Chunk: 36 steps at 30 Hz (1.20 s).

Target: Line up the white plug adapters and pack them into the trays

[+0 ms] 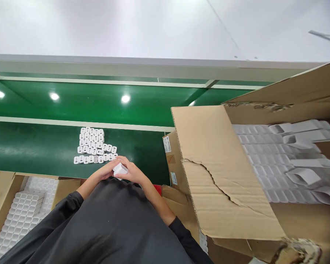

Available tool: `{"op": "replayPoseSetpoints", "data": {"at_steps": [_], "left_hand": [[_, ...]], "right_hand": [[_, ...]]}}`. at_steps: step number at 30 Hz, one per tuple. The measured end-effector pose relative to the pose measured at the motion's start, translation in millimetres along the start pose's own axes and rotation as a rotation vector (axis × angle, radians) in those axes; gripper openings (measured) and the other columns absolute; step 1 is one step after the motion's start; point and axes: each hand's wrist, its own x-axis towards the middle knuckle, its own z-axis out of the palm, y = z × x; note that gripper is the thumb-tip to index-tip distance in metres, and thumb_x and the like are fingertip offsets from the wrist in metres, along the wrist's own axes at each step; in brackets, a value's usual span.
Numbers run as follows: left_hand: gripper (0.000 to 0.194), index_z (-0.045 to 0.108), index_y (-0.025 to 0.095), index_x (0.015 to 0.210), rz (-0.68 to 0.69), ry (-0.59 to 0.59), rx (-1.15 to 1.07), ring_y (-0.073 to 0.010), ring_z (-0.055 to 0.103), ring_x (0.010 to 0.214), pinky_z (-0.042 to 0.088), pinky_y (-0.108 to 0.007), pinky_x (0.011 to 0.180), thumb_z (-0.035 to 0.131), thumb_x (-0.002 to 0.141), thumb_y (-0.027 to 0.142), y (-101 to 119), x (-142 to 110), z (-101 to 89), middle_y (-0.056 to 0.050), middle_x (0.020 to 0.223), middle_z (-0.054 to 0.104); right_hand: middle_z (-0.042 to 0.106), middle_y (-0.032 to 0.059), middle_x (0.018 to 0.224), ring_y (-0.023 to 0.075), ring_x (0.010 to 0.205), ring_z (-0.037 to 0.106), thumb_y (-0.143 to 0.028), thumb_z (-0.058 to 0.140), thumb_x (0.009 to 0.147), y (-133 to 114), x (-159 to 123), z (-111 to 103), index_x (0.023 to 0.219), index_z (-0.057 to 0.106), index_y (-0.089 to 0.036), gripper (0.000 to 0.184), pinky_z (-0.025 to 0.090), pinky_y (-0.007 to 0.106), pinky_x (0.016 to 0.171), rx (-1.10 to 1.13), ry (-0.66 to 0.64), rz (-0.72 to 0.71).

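Close to my body, at the near edge of the green work surface (143,154), both my hands meet around a small white box-shaped plastic piece (120,169). My left hand (107,169) is closed against its left side, with the fingertips partly hidden. My right hand (132,172) grips the piece from the right, its thumb below and fingers curled over the top. Just beyond my hands, several similar white pieces (91,137) stand in tight rows, slotted ends facing up. One piece (96,159) in the nearest row looks greyer than the others.
A large open cardboard box (225,176) at right has a torn flap and holds white sleeve-like parts (302,176). At lower left, another carton (5,205) contains rows of white pieces (22,209). A white shelf (154,33) overhangs the far side.
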Motion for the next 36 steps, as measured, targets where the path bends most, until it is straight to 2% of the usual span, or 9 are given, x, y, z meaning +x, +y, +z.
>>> {"op": "replayPoseSetpoints", "data": {"at_steps": [3, 5, 11, 15, 18, 22, 27, 31, 36], "left_hand": [[0.067, 0.064, 0.016, 0.120, -0.091, -0.100, -0.120, -0.0278, 0.068, 0.094, 0.058, -0.041, 0.075, 0.058, 0.081, 0.071, -13, 0, 3.2, -0.015, 0.110, 0.069], [0.067, 0.063, 0.016, 0.120, -0.121, -0.113, -0.188, -0.0254, 0.068, 0.090, 0.058, -0.040, 0.075, 0.057, 0.083, 0.071, -19, 2, 4.7, -0.014, 0.110, 0.069], [0.053, 0.060, 0.018, 0.117, -0.174, -0.002, -0.324, -0.0126, 0.065, 0.082, 0.056, -0.027, 0.079, 0.054, 0.091, 0.063, -24, 16, 11.5, -0.007, 0.104, 0.067], [0.054, 0.061, 0.014, 0.106, -0.284, 0.057, -0.315, -0.0103, 0.063, 0.073, 0.056, -0.027, 0.079, 0.051, 0.092, 0.065, -24, 23, 17.3, -0.004, 0.088, 0.064], [0.052, 0.061, 0.012, 0.106, -0.363, 0.083, -0.257, -0.0128, 0.063, 0.072, 0.056, -0.032, 0.073, 0.048, 0.095, 0.062, -23, 26, 19.9, -0.004, 0.087, 0.064], [0.047, 0.060, 0.014, 0.113, -0.393, 0.120, -0.138, -0.0139, 0.064, 0.077, 0.056, -0.033, 0.072, 0.048, 0.097, 0.056, -18, 30, 21.1, -0.005, 0.095, 0.065], [0.054, 0.059, 0.013, 0.116, -0.437, 0.119, 0.130, -0.0132, 0.063, 0.071, 0.056, -0.032, 0.068, 0.041, 0.099, 0.060, -9, 31, 27.6, -0.005, 0.092, 0.066], [0.067, 0.058, 0.014, 0.122, -0.401, 0.062, 0.408, -0.0153, 0.066, 0.066, 0.057, -0.034, 0.068, 0.029, 0.097, 0.069, 14, 42, 36.1, -0.006, 0.085, 0.068], [0.073, 0.056, 0.013, 0.128, -0.310, 0.135, 0.869, -0.0221, 0.070, 0.084, 0.054, -0.042, 0.085, 0.038, 0.092, 0.074, 70, 82, 27.9, -0.012, 0.101, 0.071]], "right_hand": [[0.067, 0.0040, 0.106, 0.0206, 0.090, 0.067, -0.046, 0.079, 0.075, 7, 0, 8, 0.145, 0.038, -0.024, 0.084, 0.054, 0.034, 0.084, -0.013, 0.058, -0.021], [0.065, 0.0051, 0.105, 0.0218, 0.091, 0.066, -0.047, 0.079, 0.075, 13, -2, 12, 0.143, 0.040, -0.024, 0.081, 0.056, 0.035, 0.082, -0.042, 0.148, -0.026], [0.053, 0.0120, 0.126, 0.0267, 0.110, 0.057, -0.049, 0.067, 0.085, 36, -3, 18, 0.116, 0.063, -0.025, 0.039, 0.054, 0.042, 0.091, -0.189, 0.440, -0.050], [0.063, 0.0095, 0.110, 0.0250, 0.105, 0.059, -0.043, 0.052, 0.097, 54, -1, 20, 0.102, 0.069, -0.024, 0.026, 0.051, 0.043, 0.096, -0.235, 0.445, -0.047], [0.064, 0.0094, 0.112, 0.0231, 0.106, 0.060, -0.040, 0.042, 0.102, 69, -6, 24, 0.110, 0.066, -0.024, 0.031, 0.051, 0.040, 0.095, -0.231, 0.409, -0.034], [0.061, 0.0107, 0.124, 0.0222, 0.113, 0.061, -0.043, 0.046, 0.099, 89, -18, 32, 0.127, 0.055, -0.023, 0.036, 0.052, 0.040, 0.098, -0.198, 0.335, -0.037], [0.062, 0.0098, 0.124, 0.0245, 0.112, 0.062, -0.042, 0.077, 0.077, 103, -28, 33, 0.132, 0.050, -0.023, 0.064, 0.053, 0.040, 0.096, -0.183, 0.287, -0.043], [0.063, 0.0090, 0.122, 0.0248, 0.111, 0.063, -0.033, 0.071, 0.081, 106, -25, 20, 0.129, 0.051, -0.025, 0.053, 0.053, 0.042, 0.095, -0.188, 0.407, -0.019], [0.060, 0.0113, 0.128, 0.0269, 0.117, 0.060, -0.038, 0.068, 0.083, 108, 11, 4, 0.132, 0.047, -0.023, 0.056, 0.051, 0.045, 0.099, -0.180, 0.604, 0.008]]}}
